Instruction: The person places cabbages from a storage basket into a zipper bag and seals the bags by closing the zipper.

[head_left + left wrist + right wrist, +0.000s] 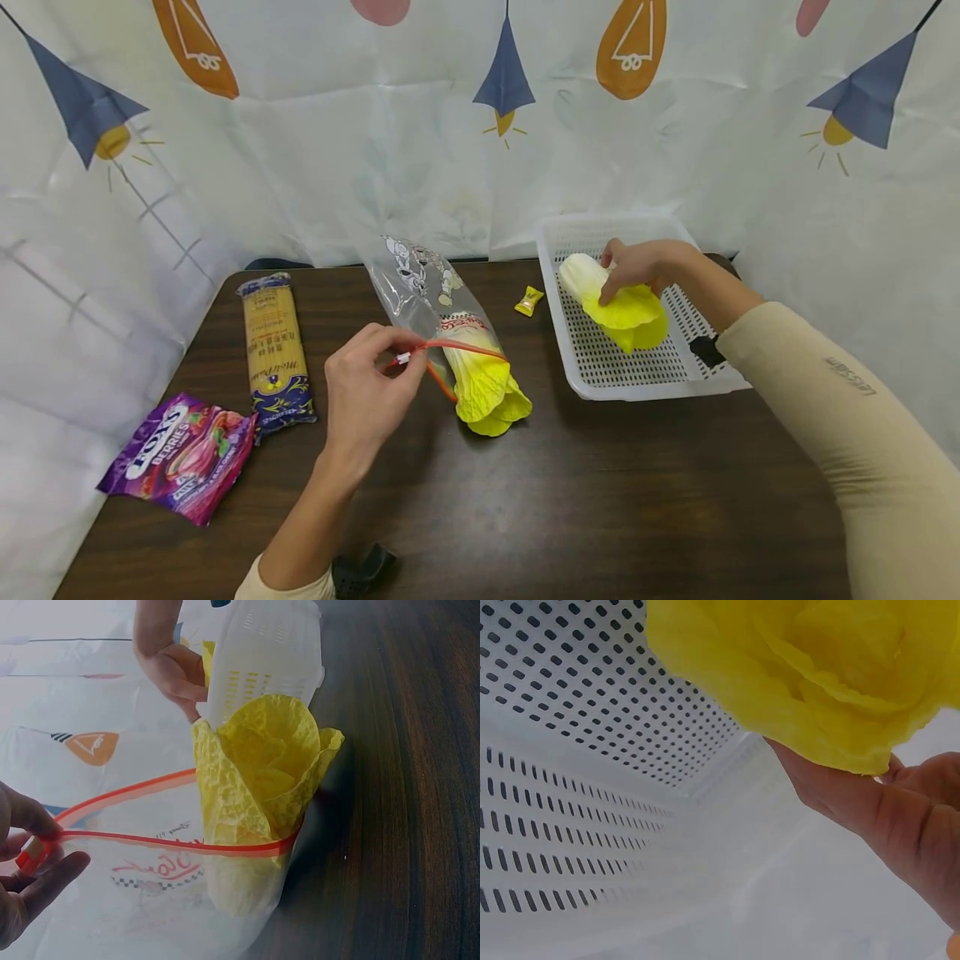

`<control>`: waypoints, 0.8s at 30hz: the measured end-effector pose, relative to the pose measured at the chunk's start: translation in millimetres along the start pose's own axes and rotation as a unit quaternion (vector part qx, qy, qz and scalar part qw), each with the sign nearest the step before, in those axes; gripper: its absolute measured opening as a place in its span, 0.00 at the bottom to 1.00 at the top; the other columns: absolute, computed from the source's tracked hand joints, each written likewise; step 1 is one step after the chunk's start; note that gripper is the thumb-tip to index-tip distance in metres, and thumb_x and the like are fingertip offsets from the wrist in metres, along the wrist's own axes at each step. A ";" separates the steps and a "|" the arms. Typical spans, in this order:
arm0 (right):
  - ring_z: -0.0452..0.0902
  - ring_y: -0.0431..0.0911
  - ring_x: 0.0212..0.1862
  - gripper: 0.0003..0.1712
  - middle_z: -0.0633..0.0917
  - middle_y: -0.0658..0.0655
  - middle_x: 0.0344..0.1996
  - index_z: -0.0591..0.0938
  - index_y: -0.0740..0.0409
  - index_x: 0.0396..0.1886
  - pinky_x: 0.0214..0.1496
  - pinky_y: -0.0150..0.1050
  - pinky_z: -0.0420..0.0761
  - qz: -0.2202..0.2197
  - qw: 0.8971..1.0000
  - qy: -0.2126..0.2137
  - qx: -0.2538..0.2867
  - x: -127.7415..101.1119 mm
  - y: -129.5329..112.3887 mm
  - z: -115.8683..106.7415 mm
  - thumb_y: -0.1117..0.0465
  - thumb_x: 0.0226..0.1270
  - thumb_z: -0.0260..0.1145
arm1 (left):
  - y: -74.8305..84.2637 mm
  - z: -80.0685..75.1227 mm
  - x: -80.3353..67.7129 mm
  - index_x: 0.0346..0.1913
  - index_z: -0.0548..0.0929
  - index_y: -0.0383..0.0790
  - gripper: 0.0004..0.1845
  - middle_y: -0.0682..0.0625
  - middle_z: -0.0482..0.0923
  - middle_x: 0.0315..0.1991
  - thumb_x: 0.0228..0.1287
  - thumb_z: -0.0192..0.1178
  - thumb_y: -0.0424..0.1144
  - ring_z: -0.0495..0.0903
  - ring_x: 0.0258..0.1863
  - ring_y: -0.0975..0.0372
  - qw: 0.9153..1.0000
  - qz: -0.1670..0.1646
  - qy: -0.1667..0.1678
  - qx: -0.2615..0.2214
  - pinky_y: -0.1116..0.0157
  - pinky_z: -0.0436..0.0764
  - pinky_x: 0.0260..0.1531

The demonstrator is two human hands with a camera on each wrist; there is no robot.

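My left hand [367,392] pinches one end of the red zip edge [172,844] of a clear printed zip bag [412,287], which lies on the table with its mouth spread. One yellow-and-white napa cabbage [487,396] is partly inside the bag, its leafy end sticking out past the zip. Over the white basket [645,393], my right hand [645,262] grips a second napa cabbage [626,321] from above, thumb on the near side. That cabbage's leafy end [817,675] fills the top of the right wrist view, with fingers [885,817] beneath it.
A small yellow wrapped candy [528,301] lies between bag and basket. On the left are a pack of spaghetti [276,350] and a purple Fox's Berries candy bag [183,454]. A patterned white curtain [450,167] hangs behind the dark table [600,500].
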State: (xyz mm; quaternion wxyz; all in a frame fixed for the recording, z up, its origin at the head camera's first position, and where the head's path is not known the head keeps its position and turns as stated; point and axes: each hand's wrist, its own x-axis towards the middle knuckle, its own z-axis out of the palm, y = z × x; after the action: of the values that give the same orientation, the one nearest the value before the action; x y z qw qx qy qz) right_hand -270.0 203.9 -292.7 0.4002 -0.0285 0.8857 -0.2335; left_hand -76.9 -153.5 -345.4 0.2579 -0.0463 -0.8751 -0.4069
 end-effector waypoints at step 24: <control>0.86 0.55 0.45 0.47 0.74 0.69 0.58 0.41 0.52 0.74 0.51 0.49 0.89 -0.091 0.991 0.021 0.099 -51.1 6.1 -16.2 0.53 0.75 0.66 | -1.3 0.9 0.2 0.39 0.91 0.40 0.04 0.50 0.85 0.37 0.61 0.73 0.34 0.84 0.36 0.59 1.000 -0.006 -0.003 -0.002 0.54 0.90 0.39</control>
State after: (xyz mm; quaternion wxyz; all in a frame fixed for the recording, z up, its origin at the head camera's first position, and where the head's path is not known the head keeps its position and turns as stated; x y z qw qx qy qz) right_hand -246.3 227.7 -250.5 0.3592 -0.0638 0.8602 -0.3563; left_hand -77.9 -153.7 -346.7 0.2531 -0.0430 -0.8753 -0.4097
